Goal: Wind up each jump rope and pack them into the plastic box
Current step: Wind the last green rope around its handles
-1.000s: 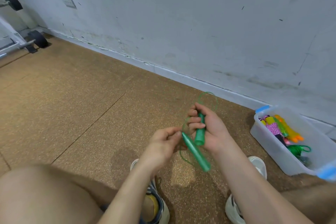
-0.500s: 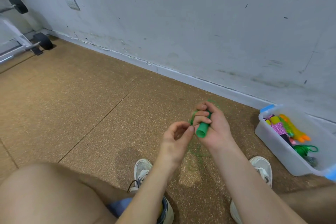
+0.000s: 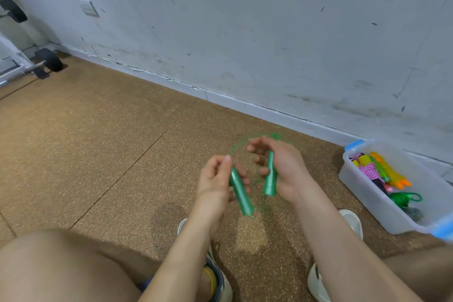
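Observation:
I hold a green jump rope over the floor in front of me. My left hand grips one green handle, which slants down to the right. My right hand holds the other green handle nearly upright, fingers curled round it. The thin green cord loops blurred around and behind both hands. At the right stands the clear plastic box with blue clips, holding wound ropes in pink, yellow, orange and green.
A grey scuffed wall runs behind, close past the hands and the box. Gym equipment with black wheels stands at the far left. My knees and white shoes fill the lower view on brown cork-like flooring.
The two handles, held close together half a second ago, are now apart, one in each hand. The cord swings in a wider loop around the hands.

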Action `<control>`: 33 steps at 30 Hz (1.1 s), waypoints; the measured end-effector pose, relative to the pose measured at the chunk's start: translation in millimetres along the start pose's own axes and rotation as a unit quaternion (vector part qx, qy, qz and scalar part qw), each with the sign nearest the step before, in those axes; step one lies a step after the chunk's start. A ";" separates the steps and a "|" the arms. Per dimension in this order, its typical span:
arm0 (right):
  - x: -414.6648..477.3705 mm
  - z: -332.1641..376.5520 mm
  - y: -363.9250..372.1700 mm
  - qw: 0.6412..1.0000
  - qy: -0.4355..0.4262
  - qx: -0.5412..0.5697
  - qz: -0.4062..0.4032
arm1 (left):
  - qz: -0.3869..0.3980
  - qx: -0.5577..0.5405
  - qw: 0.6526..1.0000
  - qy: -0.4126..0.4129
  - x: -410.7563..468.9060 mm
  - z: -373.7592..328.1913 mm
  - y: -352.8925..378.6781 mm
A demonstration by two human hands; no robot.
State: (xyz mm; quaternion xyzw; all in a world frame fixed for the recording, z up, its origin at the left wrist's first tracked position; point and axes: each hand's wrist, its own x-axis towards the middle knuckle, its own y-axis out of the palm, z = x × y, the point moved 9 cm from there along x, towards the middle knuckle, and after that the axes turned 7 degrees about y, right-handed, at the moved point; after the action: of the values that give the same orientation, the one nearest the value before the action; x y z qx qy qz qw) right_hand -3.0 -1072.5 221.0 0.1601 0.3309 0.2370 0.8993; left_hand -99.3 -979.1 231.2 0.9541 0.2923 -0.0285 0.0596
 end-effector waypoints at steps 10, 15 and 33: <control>-0.5 -16.2 9.4 0.992 -0.005 -0.129 -0.006 | 0.091 0.133 0.985 -0.066 0.1 -6.5 28.6; 24.1 34.9 -39.5 0.946 -0.038 -0.299 -0.121 | 0.166 -0.050 0.982 -0.075 13.6 -41.9 2.6; -53.3 22.4 79.8 0.929 0.120 -0.208 0.283 | 0.034 -0.112 0.993 0.029 62.3 -116.1 18.5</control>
State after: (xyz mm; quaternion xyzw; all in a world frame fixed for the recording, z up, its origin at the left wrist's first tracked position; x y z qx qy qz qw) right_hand -49.2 -1037.0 300.5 0.0268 0.3201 0.5626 0.7618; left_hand -35.1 -944.7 342.5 0.9513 0.2623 0.0340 0.1586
